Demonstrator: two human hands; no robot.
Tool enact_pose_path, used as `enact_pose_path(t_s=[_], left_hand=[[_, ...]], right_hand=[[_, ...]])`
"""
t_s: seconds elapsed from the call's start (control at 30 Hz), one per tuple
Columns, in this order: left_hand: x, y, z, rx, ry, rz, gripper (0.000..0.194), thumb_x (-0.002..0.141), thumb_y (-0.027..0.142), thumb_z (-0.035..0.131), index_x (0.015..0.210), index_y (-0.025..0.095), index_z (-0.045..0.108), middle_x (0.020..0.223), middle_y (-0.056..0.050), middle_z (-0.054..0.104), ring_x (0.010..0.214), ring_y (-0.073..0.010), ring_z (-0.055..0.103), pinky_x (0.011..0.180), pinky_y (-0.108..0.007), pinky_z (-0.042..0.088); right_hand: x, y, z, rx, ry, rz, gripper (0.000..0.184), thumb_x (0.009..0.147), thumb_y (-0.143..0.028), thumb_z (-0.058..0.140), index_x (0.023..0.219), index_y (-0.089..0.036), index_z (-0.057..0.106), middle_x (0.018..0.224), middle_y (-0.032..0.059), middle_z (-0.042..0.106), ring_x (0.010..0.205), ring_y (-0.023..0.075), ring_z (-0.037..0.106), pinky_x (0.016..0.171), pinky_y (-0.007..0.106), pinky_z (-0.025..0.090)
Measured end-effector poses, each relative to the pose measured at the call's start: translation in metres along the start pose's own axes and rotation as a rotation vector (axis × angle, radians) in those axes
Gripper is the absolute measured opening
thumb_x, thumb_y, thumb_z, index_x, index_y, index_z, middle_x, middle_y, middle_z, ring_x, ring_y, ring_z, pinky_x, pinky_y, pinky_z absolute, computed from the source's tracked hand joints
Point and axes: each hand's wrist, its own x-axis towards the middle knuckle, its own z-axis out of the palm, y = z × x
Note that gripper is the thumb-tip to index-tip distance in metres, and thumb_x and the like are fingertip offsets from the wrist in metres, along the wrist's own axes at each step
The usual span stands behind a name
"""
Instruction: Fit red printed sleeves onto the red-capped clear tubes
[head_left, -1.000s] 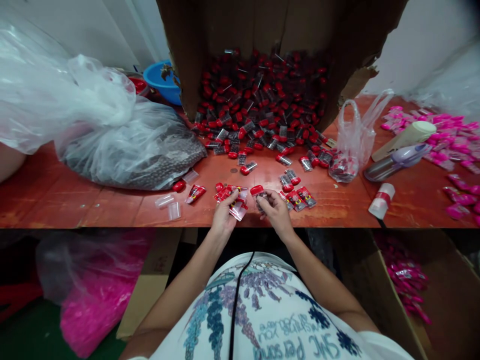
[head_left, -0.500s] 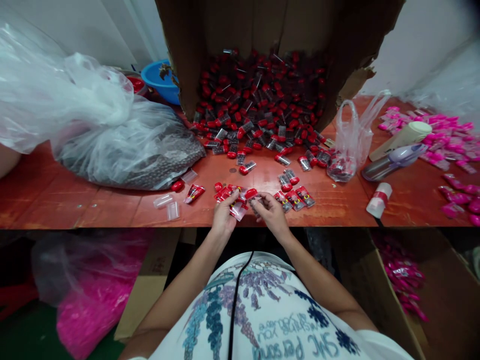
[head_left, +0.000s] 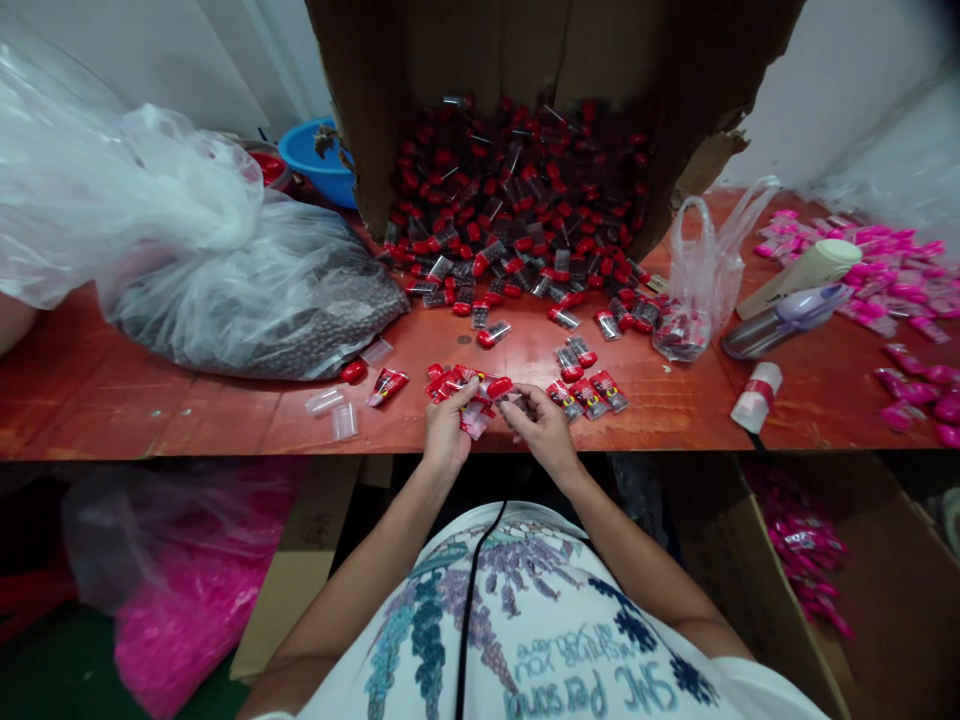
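My left hand (head_left: 448,422) is closed on a bunch of red and clear printed sleeves (head_left: 474,418), its thumb on top. My right hand (head_left: 541,424) pinches a small clear container with a red cap (head_left: 499,388), tilted, its cap end touching or very near the sleeves. What fills the container is mostly hidden by my fingers. Right of my hands lie several containers in printed sleeves (head_left: 589,397), with two capped containers (head_left: 569,364) without sleeves just behind them. Another printed sleeve (head_left: 388,387) lies to the left, near a loose red cap (head_left: 353,371) and clear empty tubes (head_left: 344,421).
A large cardboard box (head_left: 360,130) lies open toward me, spilling a heap of red-capped containers (head_left: 517,210). At left sits a plastic bag of dark beads (head_left: 300,310). On the right are a small plastic bag (head_left: 684,330), bottles (head_left: 787,318), a white roll (head_left: 756,398) and pink pieces (head_left: 892,270).
My right hand has moved left, bringing the red-capped container from upright beside the sleeves to tilted against or close to them. My left hand keeps its hold. The view has shifted slightly.
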Motion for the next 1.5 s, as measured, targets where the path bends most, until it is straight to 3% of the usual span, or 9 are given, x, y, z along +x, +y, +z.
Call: enact_pose_path(t_s=[0.4,0.83,0.97,1.13,1.5], left_hand=[[0.005,0.003,-0.004,-0.039,-0.001,-0.013,0.018,0.061,0.009,0.077,0.072,0.015,0.064,0.065,0.001,0.068,0.056,-0.0110,0.064,0.062,-0.023,0.054],[-0.003,0.002,-0.003,-0.022,-0.029,-0.097,0.016,0.065,0.008,0.075,0.072,0.016,0.063,0.066,0.002,0.067,0.057,-0.0109,0.063,0.064,-0.024,0.054],[-0.004,0.001,-0.004,-0.018,-0.038,-0.065,0.015,0.066,0.006,0.072,0.073,0.016,0.064,0.068,0.002,0.068,0.059,-0.0114,0.064,0.064,-0.025,0.053],[-0.001,0.004,-0.007,0.015,-0.045,-0.037,0.014,0.067,0.010,0.073,0.076,0.016,0.064,0.071,0.002,0.068,0.061,-0.0109,0.064,0.064,-0.023,0.052],[0.000,0.003,-0.012,0.015,-0.075,-0.066,0.013,0.069,0.009,0.072,0.078,0.015,0.065,0.074,-0.001,0.070,0.067,-0.0125,0.066,0.071,-0.025,0.052]], right_hand=[[-0.003,-0.001,0.000,0.111,-0.030,0.066,0.034,0.076,-0.044,0.063,0.102,-0.022,0.059,0.078,-0.0018,0.058,0.056,0.0086,0.052,0.039,0.016,0.046],[-0.002,0.002,0.001,0.050,0.050,0.037,0.036,0.075,-0.043,0.063,0.105,-0.023,0.059,0.078,-0.0014,0.057,0.060,0.0109,0.053,0.040,0.018,0.048],[-0.002,0.002,0.001,0.064,0.008,0.035,0.037,0.077,-0.042,0.062,0.108,-0.022,0.059,0.077,-0.0011,0.056,0.061,0.0114,0.053,0.039,0.018,0.047],[-0.009,-0.003,0.004,0.088,0.049,-0.027,0.035,0.078,-0.042,0.061,0.107,-0.023,0.058,0.078,-0.0010,0.055,0.062,0.0115,0.052,0.042,0.018,0.047],[-0.006,0.005,0.005,0.014,-0.029,0.000,0.032,0.079,-0.037,0.060,0.107,-0.021,0.060,0.077,-0.0007,0.058,0.060,0.0104,0.053,0.043,0.017,0.046]])
